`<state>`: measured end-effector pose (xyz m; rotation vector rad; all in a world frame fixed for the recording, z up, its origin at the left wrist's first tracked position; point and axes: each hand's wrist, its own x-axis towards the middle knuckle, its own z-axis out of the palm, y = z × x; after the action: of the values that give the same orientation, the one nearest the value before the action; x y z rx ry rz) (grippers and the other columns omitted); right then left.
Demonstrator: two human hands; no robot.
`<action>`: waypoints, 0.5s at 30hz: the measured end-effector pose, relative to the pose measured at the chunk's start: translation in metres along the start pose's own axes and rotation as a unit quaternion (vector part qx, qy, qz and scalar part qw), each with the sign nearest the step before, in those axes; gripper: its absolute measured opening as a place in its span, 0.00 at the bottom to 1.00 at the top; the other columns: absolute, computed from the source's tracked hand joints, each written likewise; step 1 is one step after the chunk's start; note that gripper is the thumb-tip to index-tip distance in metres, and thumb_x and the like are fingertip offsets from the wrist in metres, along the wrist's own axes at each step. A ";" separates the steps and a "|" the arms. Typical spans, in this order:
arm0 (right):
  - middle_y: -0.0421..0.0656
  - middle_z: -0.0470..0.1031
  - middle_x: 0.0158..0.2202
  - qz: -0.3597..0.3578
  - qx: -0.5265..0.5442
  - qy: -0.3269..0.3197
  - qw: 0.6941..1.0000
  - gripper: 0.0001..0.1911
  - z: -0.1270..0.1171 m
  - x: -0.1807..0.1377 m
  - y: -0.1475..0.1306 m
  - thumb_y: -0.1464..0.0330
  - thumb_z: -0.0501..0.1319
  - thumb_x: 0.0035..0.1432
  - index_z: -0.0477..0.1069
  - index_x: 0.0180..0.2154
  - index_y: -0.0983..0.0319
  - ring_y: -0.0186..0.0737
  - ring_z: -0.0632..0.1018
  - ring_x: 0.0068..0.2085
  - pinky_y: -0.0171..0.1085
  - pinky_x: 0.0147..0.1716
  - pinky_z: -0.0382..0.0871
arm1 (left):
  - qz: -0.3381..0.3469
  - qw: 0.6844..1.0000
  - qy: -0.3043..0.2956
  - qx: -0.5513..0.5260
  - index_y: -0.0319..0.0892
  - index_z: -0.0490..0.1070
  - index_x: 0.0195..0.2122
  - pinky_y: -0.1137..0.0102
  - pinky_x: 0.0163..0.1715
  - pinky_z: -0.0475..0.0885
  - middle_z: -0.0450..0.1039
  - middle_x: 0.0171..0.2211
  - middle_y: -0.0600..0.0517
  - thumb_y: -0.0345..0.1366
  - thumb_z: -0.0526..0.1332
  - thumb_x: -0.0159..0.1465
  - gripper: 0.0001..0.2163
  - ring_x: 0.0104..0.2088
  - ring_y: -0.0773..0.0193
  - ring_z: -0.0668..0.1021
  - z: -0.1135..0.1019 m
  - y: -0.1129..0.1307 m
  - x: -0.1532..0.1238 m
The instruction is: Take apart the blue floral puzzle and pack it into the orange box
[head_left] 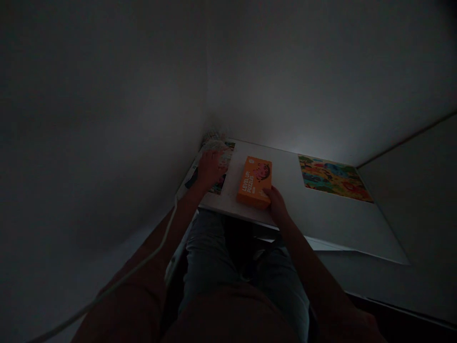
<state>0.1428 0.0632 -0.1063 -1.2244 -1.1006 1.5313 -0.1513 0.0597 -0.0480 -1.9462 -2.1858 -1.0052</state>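
An orange puzzle box [254, 178], with "LEVEL UP! PUZZLES" and a pink watermelon figure on its lid, lies at a slant on the white table [285, 176]. My right hand [276, 202] grips its near right corner, thumb on top. To the left, my left hand [210, 167] is over a clear plastic bag [216, 143] and a colourful picture sheet [218, 186]; its thumb and fingers look apart. Dim light blurs its fingertips, and the hand and bag hide part of the sheet.
A bright picture of cartoon animals [333, 177] lies on the right of the table. Pale walls [278, 85] meet behind the table at the far left corner. A white cable [143, 263] runs across my left arm. My legs [207, 252] are under the near edge.
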 end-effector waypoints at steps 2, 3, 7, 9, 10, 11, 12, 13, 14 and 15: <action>0.38 0.85 0.53 -0.001 -0.009 0.001 1.000 0.18 -0.006 -0.005 -0.003 0.52 0.73 0.54 0.79 0.47 0.45 0.60 0.83 0.61 0.59 0.60 0.82 | 0.016 0.999 -0.018 0.028 0.41 0.74 0.58 0.52 0.64 0.69 0.74 0.59 0.41 0.32 0.77 0.62 0.24 0.59 0.49 0.73 0.010 0.001 0.008; 0.38 0.86 0.52 -0.003 -0.010 0.005 1.000 0.19 -0.009 -0.006 -0.005 0.52 0.73 0.53 0.79 0.47 0.45 0.61 0.82 0.61 0.61 0.61 0.81 | 0.019 0.999 -0.022 0.031 0.40 0.75 0.57 0.54 0.64 0.68 0.75 0.58 0.43 0.31 0.75 0.64 0.21 0.58 0.52 0.74 0.012 0.002 0.011; 0.40 0.86 0.50 -0.004 -0.008 0.006 1.000 0.18 -0.020 0.000 -0.016 0.52 0.76 0.52 0.81 0.44 0.45 0.65 0.83 0.59 0.65 0.63 0.77 | 0.010 0.999 -0.020 0.041 0.37 0.78 0.46 0.63 0.57 0.69 0.79 0.48 0.47 0.30 0.59 0.75 0.08 0.47 0.61 0.77 0.005 0.004 0.025; 0.41 0.87 0.49 0.005 -0.013 -0.008 1.000 0.15 -0.024 0.010 -0.026 0.52 0.75 0.52 0.82 0.42 0.44 0.67 0.84 0.57 0.67 0.64 0.76 | -0.012 0.999 0.004 0.043 0.38 0.78 0.48 0.65 0.52 0.71 0.79 0.49 0.46 0.31 0.56 0.77 0.10 0.44 0.62 0.78 -0.008 0.001 0.033; 0.42 0.87 0.49 0.007 -0.019 -0.020 1.000 0.14 -0.024 0.017 -0.032 0.52 0.75 0.52 0.82 0.41 0.44 0.67 0.84 0.56 0.67 0.64 0.76 | -0.026 0.998 0.028 0.040 0.38 0.78 0.52 0.66 0.50 0.71 0.78 0.52 0.45 0.31 0.57 0.77 0.10 0.44 0.61 0.79 -0.018 0.000 0.034; 0.43 0.87 0.49 0.008 -0.027 -0.037 0.999 0.14 -0.022 0.026 -0.038 0.52 0.76 0.52 0.83 0.41 0.44 0.67 0.84 0.55 0.67 0.64 0.76 | -0.041 0.997 0.061 0.035 0.39 0.76 0.55 0.66 0.49 0.72 0.77 0.55 0.44 0.30 0.58 0.77 0.10 0.44 0.61 0.79 -0.029 -0.002 0.033; 0.44 0.87 0.50 0.010 -0.037 -0.058 0.998 0.15 -0.020 0.036 -0.045 0.52 0.76 0.51 0.84 0.41 0.45 0.67 0.84 0.55 0.66 0.64 0.76 | -0.050 0.992 0.112 0.012 0.40 0.76 0.55 0.67 0.49 0.72 0.76 0.56 0.44 0.30 0.60 0.76 0.10 0.44 0.61 0.80 -0.040 -0.002 0.027; 0.45 0.87 0.50 0.014 -0.046 -0.083 0.995 0.16 -0.015 0.048 -0.051 0.52 0.76 0.50 0.84 0.41 0.46 0.66 0.85 0.54 0.65 0.64 0.76 | -0.057 0.985 0.162 -0.011 0.40 0.76 0.54 0.67 0.48 0.73 0.77 0.54 0.45 0.31 0.63 0.75 0.08 0.44 0.60 0.80 -0.052 -0.003 0.018; 0.46 0.87 0.50 0.022 -0.056 -0.109 0.992 0.17 -0.009 0.060 -0.057 0.53 0.77 0.49 0.85 0.42 0.47 0.65 0.85 0.53 0.64 0.63 0.76 | -0.057 0.977 0.202 -0.029 0.40 0.75 0.52 0.66 0.48 0.73 0.76 0.50 0.45 0.33 0.64 0.75 0.07 0.44 0.59 0.79 -0.063 -0.003 0.005; 0.47 0.87 0.50 0.030 -0.064 -0.133 0.989 0.18 -0.002 0.073 -0.063 0.55 0.77 0.49 0.86 0.42 0.49 0.64 0.85 0.51 0.63 0.62 0.77 | -0.047 0.971 0.229 -0.046 0.39 0.73 0.50 0.65 0.49 0.74 0.76 0.48 0.46 0.35 0.65 0.75 0.07 0.46 0.58 0.79 -0.073 -0.003 -0.011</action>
<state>0.1406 0.1484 -0.0616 -1.1704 -1.3639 1.7293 -0.1790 0.0150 0.0035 -1.4566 -2.0081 -1.4237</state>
